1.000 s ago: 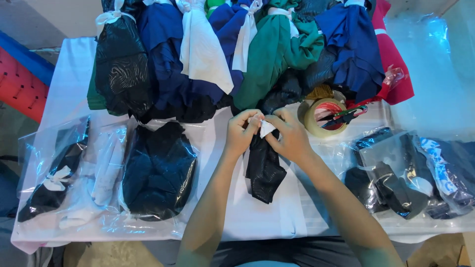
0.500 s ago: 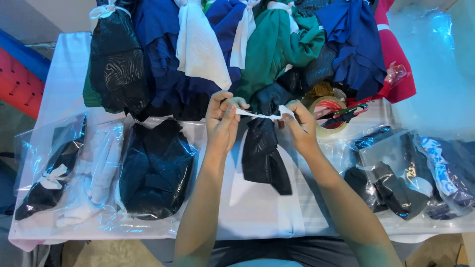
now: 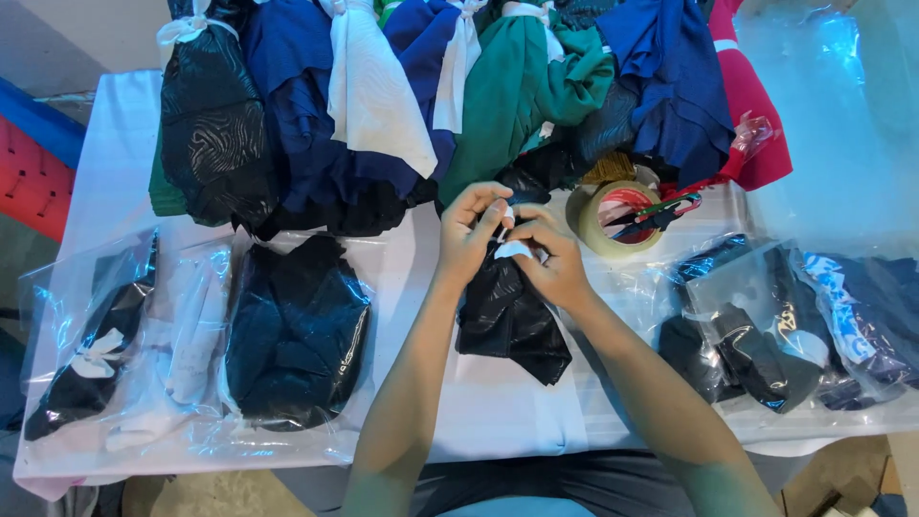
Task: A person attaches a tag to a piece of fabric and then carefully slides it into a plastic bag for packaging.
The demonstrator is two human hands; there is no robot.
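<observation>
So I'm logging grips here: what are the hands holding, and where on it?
Both the left hand and right hand pinch a white strip at the gathered top of a black cloth bundle.

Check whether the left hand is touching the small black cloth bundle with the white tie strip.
Touching. The head view shows the left hand with its fingers pinching the white tie strip atop the black cloth bundle, opposite the right hand.
</observation>
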